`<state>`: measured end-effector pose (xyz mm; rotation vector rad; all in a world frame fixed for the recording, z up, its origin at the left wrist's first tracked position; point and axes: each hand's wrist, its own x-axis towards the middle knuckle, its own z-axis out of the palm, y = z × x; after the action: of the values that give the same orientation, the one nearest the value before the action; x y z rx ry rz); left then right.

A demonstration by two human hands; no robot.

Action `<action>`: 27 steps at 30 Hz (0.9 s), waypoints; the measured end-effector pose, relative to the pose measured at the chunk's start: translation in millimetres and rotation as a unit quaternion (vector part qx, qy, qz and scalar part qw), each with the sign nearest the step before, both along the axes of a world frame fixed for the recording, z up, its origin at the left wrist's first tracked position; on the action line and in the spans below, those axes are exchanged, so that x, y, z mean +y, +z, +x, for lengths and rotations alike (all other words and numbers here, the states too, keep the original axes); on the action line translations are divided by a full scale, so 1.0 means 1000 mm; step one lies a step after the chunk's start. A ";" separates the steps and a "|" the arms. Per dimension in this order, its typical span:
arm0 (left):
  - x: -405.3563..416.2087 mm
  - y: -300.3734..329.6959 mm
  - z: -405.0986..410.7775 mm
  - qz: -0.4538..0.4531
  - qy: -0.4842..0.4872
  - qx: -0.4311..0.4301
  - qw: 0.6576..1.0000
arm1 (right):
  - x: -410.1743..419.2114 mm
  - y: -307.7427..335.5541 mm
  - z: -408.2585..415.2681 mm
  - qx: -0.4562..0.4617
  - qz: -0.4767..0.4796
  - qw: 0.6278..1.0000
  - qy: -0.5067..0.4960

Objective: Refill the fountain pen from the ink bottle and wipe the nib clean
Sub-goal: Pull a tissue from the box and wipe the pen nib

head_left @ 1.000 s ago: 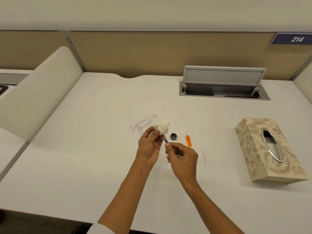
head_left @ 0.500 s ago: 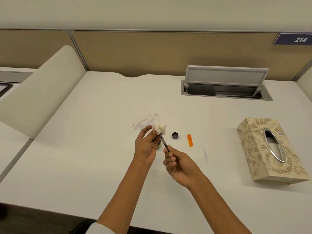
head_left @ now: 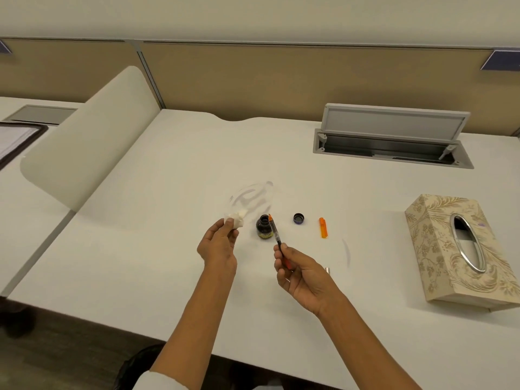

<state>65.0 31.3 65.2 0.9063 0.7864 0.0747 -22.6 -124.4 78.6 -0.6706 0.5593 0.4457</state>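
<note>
White surface point(head_left: 140, 249) before us: our right hand point(head_left: 298, 273) pinches the fountain pen point(head_left: 274, 230), nib up beside the open ink bottle point(head_left: 264, 227). Our left hand point(head_left: 219, 243) grips a crumpled tissue point(head_left: 237, 220), apart from the nib. Wiping looks finished or paused; the orange cap point(head_left: 323, 227) lies off.

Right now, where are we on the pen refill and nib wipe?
Looks done: the small dark glass ink bottle stands uncapped, its round dark cap lying apart on the white desk. In hand: the right hand holds the orange-and-black fountain pen, tip up beside the bottle mouth; the left hand pinches a crumpled white tissue, apart from the nib. Fill level and nib cleanliness unreadable. Left: recapping with the orange pen cap, closing the bottle.
</note>
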 end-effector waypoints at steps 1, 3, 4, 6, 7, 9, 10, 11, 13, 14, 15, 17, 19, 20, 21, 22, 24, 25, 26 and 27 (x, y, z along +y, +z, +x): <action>0.003 -0.004 -0.003 0.009 0.013 0.017 1.000 | 0.000 -0.001 -0.002 -0.005 -0.005 1.000 0.008; 0.007 -0.013 -0.011 0.034 0.032 0.057 0.997 | -0.001 -0.002 -0.005 -0.015 -0.012 1.000 0.023; 0.009 -0.018 -0.015 0.051 0.036 0.077 0.995 | -0.001 -0.003 -0.006 -0.019 -0.014 0.999 0.030; 0.013 -0.027 -0.024 0.085 0.036 0.112 0.989 | -0.003 -0.005 -0.010 -0.026 -0.017 0.999 0.042; 0.014 -0.031 -0.028 0.099 0.032 0.125 0.987 | -0.004 -0.007 -0.011 -0.027 -0.018 0.998 0.049; 0.014 -0.036 -0.034 0.124 0.016 0.148 0.981 | -0.006 -0.010 -0.015 -0.027 -0.024 0.998 0.059; 0.015 -0.037 -0.036 0.138 0.007 0.158 0.978 | -0.007 -0.011 -0.017 -0.025 -0.027 0.997 0.063; 0.015 -0.038 -0.038 0.153 -0.002 0.166 0.974 | -0.008 -0.013 -0.018 -0.024 -0.031 0.997 0.068; 0.015 -0.039 -0.039 0.185 -0.019 0.169 0.968 | -0.010 -0.015 -0.021 -0.021 -0.036 0.996 0.074; 0.016 -0.039 -0.039 0.202 -0.027 0.168 0.965 | -0.010 -0.017 -0.021 -0.019 -0.039 0.996 0.075; 0.016 -0.040 -0.038 0.219 -0.035 0.168 0.960 | -0.010 -0.018 -0.022 -0.017 -0.042 0.996 0.075; 0.016 -0.040 -0.035 0.247 -0.053 0.170 0.953 | -0.009 -0.020 -0.022 -0.014 -0.046 0.996 0.075; 0.017 -0.040 -0.033 0.261 -0.064 0.168 0.949 | -0.006 -0.021 -0.020 -0.010 -0.050 0.996 0.071; 0.018 -0.040 -0.031 0.264 -0.067 0.165 0.948 | -0.004 -0.022 -0.019 -0.008 -0.052 0.996 0.066; 0.020 -0.039 -0.029 0.266 -0.070 0.160 0.948 | -0.002 -0.022 -0.018 -0.005 -0.051 0.997 0.061; 0.021 -0.038 -0.027 0.269 -0.074 0.154 0.948 | 0.001 -0.023 -0.017 -0.003 -0.050 0.997 0.055; 0.024 -0.034 -0.024 0.275 -0.082 0.141 0.947 | 0.008 -0.024 -0.015 -0.002 -0.047 0.998 0.048; 0.025 -0.031 -0.023 0.279 -0.083 0.131 0.948 | 0.011 -0.024 -0.014 -0.002 -0.048 0.998 0.047; 0.025 -0.027 -0.021 0.283 -0.082 0.120 0.948 | 0.015 -0.024 -0.013 -0.002 -0.048 0.998 0.046; 0.025 -0.024 -0.021 0.287 -0.078 0.109 0.949 | 0.018 -0.024 -0.012 -0.001 -0.049 0.998 0.044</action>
<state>44.5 56.7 41.6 1.5468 0.9124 0.0667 -35.0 -106.7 54.7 -0.7908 0.5541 0.5026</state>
